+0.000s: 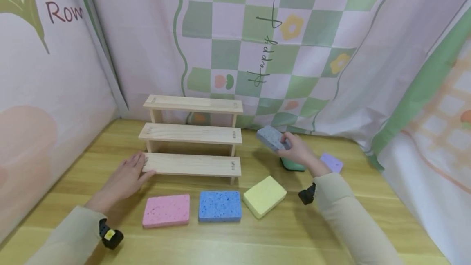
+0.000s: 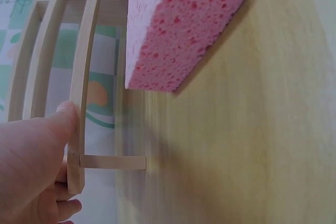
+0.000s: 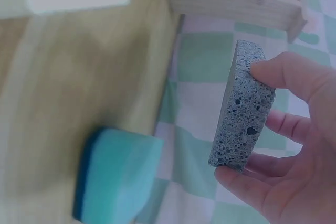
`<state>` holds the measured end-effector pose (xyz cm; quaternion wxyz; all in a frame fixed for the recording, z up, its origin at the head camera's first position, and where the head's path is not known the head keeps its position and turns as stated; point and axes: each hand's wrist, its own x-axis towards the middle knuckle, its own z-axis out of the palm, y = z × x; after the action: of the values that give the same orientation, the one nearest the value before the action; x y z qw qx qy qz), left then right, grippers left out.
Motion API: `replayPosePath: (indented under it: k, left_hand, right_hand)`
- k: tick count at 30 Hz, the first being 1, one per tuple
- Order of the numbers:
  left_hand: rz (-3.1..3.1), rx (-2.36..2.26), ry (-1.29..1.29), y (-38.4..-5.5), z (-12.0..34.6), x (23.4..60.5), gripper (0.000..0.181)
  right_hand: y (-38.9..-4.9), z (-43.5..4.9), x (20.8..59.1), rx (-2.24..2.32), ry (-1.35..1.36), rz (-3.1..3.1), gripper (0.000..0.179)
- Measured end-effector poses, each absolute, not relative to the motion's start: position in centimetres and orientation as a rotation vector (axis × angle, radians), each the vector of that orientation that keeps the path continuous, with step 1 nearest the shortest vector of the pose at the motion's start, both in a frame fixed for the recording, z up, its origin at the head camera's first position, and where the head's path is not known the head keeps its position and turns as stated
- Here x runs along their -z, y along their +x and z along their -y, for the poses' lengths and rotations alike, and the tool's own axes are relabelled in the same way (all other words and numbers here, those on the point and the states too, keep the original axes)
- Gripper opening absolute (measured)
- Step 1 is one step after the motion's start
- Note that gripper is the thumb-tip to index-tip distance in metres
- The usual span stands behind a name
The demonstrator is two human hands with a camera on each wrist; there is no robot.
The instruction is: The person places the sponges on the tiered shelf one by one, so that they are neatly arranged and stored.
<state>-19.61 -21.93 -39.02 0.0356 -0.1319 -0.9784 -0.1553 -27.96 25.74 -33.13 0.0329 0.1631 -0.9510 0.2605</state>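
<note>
My right hand (image 1: 299,150) holds a grey speckled sponge (image 1: 271,137) in the air, to the right of a three-step wooden shelf (image 1: 191,163). In the right wrist view, the thumb and fingers pinch the grey sponge (image 3: 244,108) by its edges. My left hand (image 1: 126,177) grips the left end of the shelf's lowest board, its thumb at the front edge in the left wrist view. A pink sponge (image 1: 166,211), a blue sponge (image 1: 220,206) and a pale yellow sponge (image 1: 265,196) lie on the table in front of the shelf.
A green sponge with a dark underside (image 1: 293,164) lies partly hidden below my right hand. Behind the right wrist is a purple sponge (image 1: 332,162). Printed curtains (image 1: 265,60) hang close behind the shelf and along both sides of the wooden table (image 1: 206,248).
</note>
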Motion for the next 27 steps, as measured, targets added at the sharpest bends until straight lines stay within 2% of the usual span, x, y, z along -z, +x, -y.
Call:
replayPosePath:
  k: [27]
  left_hand:
    - [3.008,0.452,-0.404,-19.6,21.9,38.9,0.075]
  right_hand:
    - [-28.2,-25.3,26.8,-0.732,0.545,2.859,0.026]
